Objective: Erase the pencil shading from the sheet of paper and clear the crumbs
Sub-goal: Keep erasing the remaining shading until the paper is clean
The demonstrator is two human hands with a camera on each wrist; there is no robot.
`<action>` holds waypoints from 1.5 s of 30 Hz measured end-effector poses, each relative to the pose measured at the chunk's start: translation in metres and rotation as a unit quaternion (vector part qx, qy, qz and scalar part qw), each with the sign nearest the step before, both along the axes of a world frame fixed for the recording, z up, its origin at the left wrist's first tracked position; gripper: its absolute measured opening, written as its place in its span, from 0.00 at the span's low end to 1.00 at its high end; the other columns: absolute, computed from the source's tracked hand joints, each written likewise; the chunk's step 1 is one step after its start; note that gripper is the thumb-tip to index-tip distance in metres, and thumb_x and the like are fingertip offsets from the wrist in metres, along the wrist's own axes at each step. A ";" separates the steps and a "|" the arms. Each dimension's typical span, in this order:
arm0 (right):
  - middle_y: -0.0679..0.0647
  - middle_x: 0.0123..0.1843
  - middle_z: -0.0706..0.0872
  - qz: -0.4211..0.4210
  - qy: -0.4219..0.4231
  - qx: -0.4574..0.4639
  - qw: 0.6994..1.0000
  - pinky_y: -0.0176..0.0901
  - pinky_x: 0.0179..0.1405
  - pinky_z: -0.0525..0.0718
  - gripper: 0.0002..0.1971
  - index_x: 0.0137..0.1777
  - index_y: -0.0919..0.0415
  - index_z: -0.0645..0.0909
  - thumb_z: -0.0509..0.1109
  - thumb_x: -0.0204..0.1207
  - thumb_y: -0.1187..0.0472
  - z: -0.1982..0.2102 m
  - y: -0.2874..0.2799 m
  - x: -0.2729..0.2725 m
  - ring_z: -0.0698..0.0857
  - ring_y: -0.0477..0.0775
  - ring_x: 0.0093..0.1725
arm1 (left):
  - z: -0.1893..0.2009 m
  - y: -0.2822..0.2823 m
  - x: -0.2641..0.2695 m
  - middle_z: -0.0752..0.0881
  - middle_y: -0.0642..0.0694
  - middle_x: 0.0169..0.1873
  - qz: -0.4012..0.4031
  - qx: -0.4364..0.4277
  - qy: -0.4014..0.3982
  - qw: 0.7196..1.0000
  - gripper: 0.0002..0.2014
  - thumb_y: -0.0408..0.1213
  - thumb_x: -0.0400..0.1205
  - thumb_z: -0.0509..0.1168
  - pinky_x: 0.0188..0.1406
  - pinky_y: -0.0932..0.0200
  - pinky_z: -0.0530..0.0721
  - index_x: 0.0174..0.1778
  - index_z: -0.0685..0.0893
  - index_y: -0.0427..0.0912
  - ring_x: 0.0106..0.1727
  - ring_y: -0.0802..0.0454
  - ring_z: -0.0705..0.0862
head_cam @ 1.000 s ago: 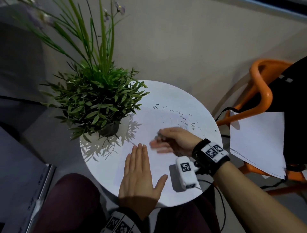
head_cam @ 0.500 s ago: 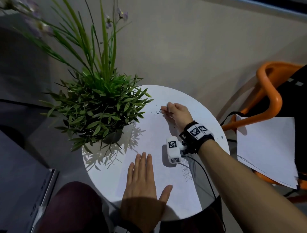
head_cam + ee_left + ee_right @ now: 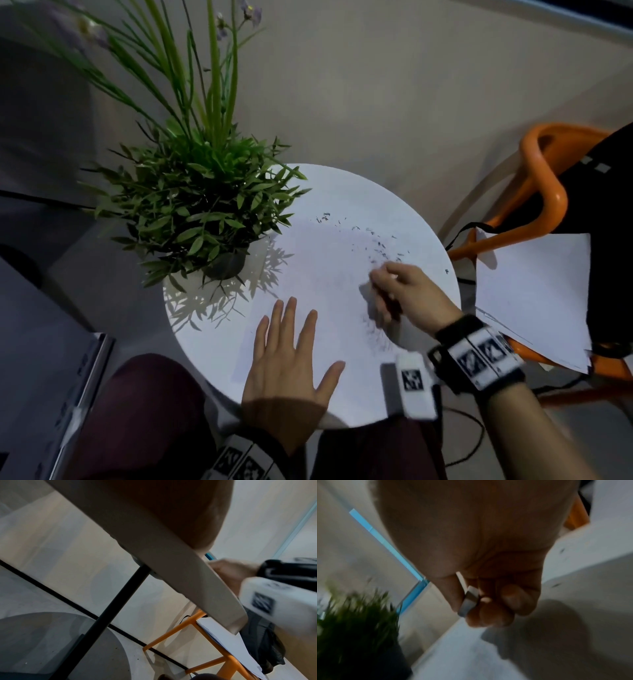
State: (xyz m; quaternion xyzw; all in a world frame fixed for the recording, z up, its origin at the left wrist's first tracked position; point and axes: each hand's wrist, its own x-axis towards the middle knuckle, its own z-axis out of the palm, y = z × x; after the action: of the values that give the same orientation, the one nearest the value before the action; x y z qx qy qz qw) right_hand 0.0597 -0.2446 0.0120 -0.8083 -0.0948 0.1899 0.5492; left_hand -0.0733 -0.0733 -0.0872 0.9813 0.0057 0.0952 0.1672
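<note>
A white sheet of paper (image 3: 318,274) lies on the round white table (image 3: 394,202). My left hand (image 3: 289,346) presses flat on the sheet's near part, fingers straight and spread. My right hand (image 3: 380,279) is at the sheet's right side and pinches a small whitish eraser (image 3: 469,599) between thumb and fingers; the head view hides the eraser. Dark eraser crumbs (image 3: 378,245) are scattered just beyond that hand, along the far right of the sheet. Faint pencil marks (image 3: 376,334) show on the paper under the right wrist. The right hand is blurred.
A potted green plant (image 3: 205,212) stands on the table's left, its leaves over the sheet's far left corner. An orange chair (image 3: 544,192) to the right carries loose white sheets (image 3: 534,291) and a black bag (image 3: 609,212). My knees sit under the near table edge.
The right hand with the eraser swept from mid-sheet to the far edge, then came back to the sheet's right side. The left hand stayed flat on the paper.
</note>
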 end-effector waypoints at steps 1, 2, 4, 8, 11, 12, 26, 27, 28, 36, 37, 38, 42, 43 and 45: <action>0.55 0.26 0.81 0.051 -0.047 -0.114 0.991 0.45 0.30 0.81 0.18 0.37 0.66 0.74 0.63 0.87 0.56 -0.007 -0.015 -0.010 0.82 0.57 0.27 | 0.001 0.000 -0.001 0.68 0.35 0.82 0.000 0.005 0.001 1.000 0.38 0.65 0.82 0.52 0.78 0.39 0.58 0.80 0.74 0.41 0.84 0.36 0.65; 0.52 0.28 0.83 0.088 -0.090 -0.214 0.969 0.45 0.34 0.80 0.19 0.37 0.64 0.75 0.63 0.86 0.52 -0.015 -0.027 -0.018 0.83 0.54 0.31 | 0.002 -0.001 -0.002 0.68 0.35 0.82 0.001 0.007 0.002 1.000 0.37 0.65 0.83 0.51 0.79 0.40 0.57 0.80 0.74 0.41 0.84 0.36 0.65; 0.52 0.33 0.84 0.112 -0.133 -0.291 0.941 0.48 0.39 0.79 0.18 0.38 0.59 0.78 0.63 0.85 0.48 -0.028 -0.040 -0.028 0.82 0.50 0.35 | 0.003 0.000 -0.002 0.68 0.34 0.82 0.004 0.014 0.008 1.000 0.37 0.65 0.84 0.49 0.80 0.39 0.56 0.80 0.74 0.40 0.85 0.36 0.63; 0.52 0.36 0.84 0.093 -0.160 -0.274 0.944 0.49 0.40 0.79 0.16 0.40 0.58 0.78 0.62 0.85 0.49 -0.035 -0.040 -0.038 0.81 0.51 0.38 | 0.020 -0.015 -0.008 0.83 0.35 0.70 -0.028 0.052 -0.027 0.998 0.28 0.54 0.83 0.57 0.73 0.38 0.69 0.68 0.84 0.36 0.75 0.35 0.77; 0.52 0.37 0.84 0.076 -0.156 -0.249 0.953 0.49 0.42 0.79 0.14 0.42 0.59 0.77 0.64 0.84 0.49 -0.038 -0.042 -0.039 0.82 0.52 0.40 | 0.028 -0.043 -0.023 0.86 0.43 0.64 -0.145 0.040 -0.074 0.986 0.24 0.50 0.81 0.56 0.69 0.47 0.75 0.64 0.86 0.40 0.69 0.42 0.80; 0.52 0.38 0.85 0.069 -0.146 -0.234 0.959 0.47 0.42 0.79 0.13 0.44 0.58 0.77 0.65 0.84 0.49 -0.038 -0.044 -0.040 0.83 0.52 0.41 | 0.027 -0.048 -0.028 0.85 0.43 0.66 -0.176 0.038 -0.069 0.981 0.24 0.51 0.82 0.55 0.70 0.47 0.76 0.66 0.85 0.42 0.71 0.43 0.80; 0.54 0.38 0.78 0.131 -0.235 -0.430 0.862 0.49 0.38 0.73 0.13 0.44 0.57 0.71 0.64 0.84 0.49 -0.033 -0.034 -0.035 0.81 0.63 0.43 | -0.005 -0.048 -0.030 0.83 0.37 0.67 -0.176 0.126 -0.071 0.974 0.35 0.60 0.75 0.74 0.71 0.42 0.78 0.73 0.80 0.42 0.71 0.37 0.80; 0.53 0.37 0.75 0.129 -0.232 -0.451 0.852 0.48 0.37 0.71 0.12 0.44 0.55 0.71 0.62 0.85 0.48 -0.032 -0.034 -0.035 0.80 0.63 0.43 | -0.007 -0.049 -0.029 0.84 0.37 0.66 -0.174 0.131 -0.073 0.973 0.36 0.60 0.74 0.75 0.71 0.41 0.79 0.72 0.80 0.41 0.70 0.37 0.80; 0.53 0.37 0.74 0.135 -0.238 -0.460 0.845 0.48 0.37 0.71 0.12 0.44 0.54 0.72 0.61 0.85 0.47 -0.030 -0.034 -0.036 0.80 0.63 0.42 | -0.009 -0.050 -0.029 0.84 0.37 0.66 -0.173 0.136 -0.072 0.973 0.36 0.60 0.73 0.75 0.70 0.41 0.79 0.71 0.80 0.40 0.70 0.37 0.81; 0.50 0.39 0.84 0.268 -0.284 -0.466 0.794 0.50 0.37 0.79 0.14 0.51 0.47 0.78 0.54 0.84 0.42 -0.016 -0.023 -0.054 0.83 0.58 0.40 | -0.017 -0.053 -0.025 0.84 0.36 0.64 -0.171 0.160 -0.102 0.967 0.35 0.50 0.71 0.79 0.71 0.40 0.69 0.69 0.75 0.39 0.69 0.34 0.81; 0.50 0.40 0.84 0.273 -0.295 -0.479 0.781 0.49 0.36 0.76 0.14 0.52 0.46 0.78 0.54 0.84 0.42 -0.015 -0.023 -0.051 0.83 0.58 0.40 | -0.018 -0.054 -0.024 0.84 0.36 0.63 -0.170 0.161 -0.100 0.967 0.35 0.49 0.70 0.80 0.71 0.40 0.70 0.69 0.75 0.39 0.69 0.34 0.80; 0.50 0.42 0.84 0.276 -0.303 -0.495 0.766 0.47 0.36 0.73 0.14 0.55 0.45 0.78 0.53 0.85 0.42 -0.015 -0.023 -0.046 0.82 0.59 0.41 | -0.019 -0.054 -0.024 0.84 0.36 0.63 -0.169 0.162 -0.099 0.967 0.35 0.48 0.70 0.80 0.71 0.39 0.71 0.69 0.75 0.40 0.69 0.34 0.80; 0.53 0.48 0.85 0.237 -0.294 -0.553 0.743 0.45 0.39 0.70 0.15 0.61 0.47 0.78 0.53 0.87 0.44 -0.005 -0.017 -0.014 0.76 0.56 0.41 | -0.017 -0.054 -0.026 0.84 0.37 0.62 -0.172 0.151 -0.098 0.969 0.34 0.45 0.69 0.81 0.70 0.39 0.73 0.69 0.75 0.40 0.70 0.34 0.80; 0.53 0.47 0.85 0.238 -0.286 -0.549 0.748 0.46 0.40 0.70 0.15 0.60 0.46 0.79 0.54 0.87 0.43 -0.005 -0.017 -0.010 0.76 0.56 0.41 | -0.017 -0.053 -0.026 0.84 0.37 0.62 -0.172 0.149 -0.099 0.969 0.34 0.45 0.69 0.81 0.70 0.39 0.76 0.69 0.76 0.40 0.70 0.34 0.80; 0.50 0.42 0.82 0.269 -0.264 -0.514 0.771 0.46 0.40 0.72 0.13 0.53 0.46 0.79 0.56 0.86 0.42 -0.005 -0.018 -0.016 0.79 0.56 0.43 | -0.016 -0.054 -0.027 0.84 0.38 0.62 -0.170 0.141 -0.097 0.970 0.34 0.45 0.69 0.80 0.69 0.40 0.79 0.69 0.76 0.41 0.70 0.35 0.80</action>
State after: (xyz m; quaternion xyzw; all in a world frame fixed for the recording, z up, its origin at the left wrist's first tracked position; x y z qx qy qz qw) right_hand 0.0438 -0.2622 0.0073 -0.9296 -0.3384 0.1292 -0.0682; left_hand -0.1000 -0.1271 -0.1034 0.9676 -0.1909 0.1601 0.0406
